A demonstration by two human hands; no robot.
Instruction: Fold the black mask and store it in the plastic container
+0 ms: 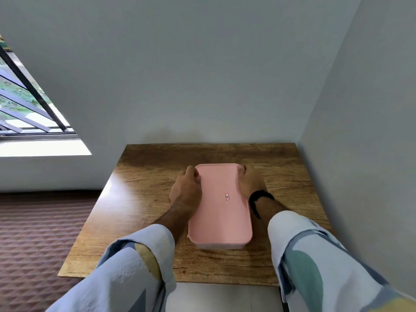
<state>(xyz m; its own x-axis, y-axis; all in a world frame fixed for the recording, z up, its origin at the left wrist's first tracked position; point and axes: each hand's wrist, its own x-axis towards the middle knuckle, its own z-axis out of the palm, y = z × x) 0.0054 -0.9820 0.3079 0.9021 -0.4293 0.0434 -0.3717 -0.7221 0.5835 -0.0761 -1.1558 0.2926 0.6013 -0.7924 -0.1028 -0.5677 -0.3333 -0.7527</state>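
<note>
My left hand [186, 188] at 9 o'clock and right hand [249, 182] at 3 clamp the pink lid [219, 203] edges, probably seating or prying it on the plastic container [221, 246]. Black mask not visible, maybe inside.

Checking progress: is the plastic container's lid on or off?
On. The pink lid covers the plastic container, with left hand and right hand at its sides.
</note>
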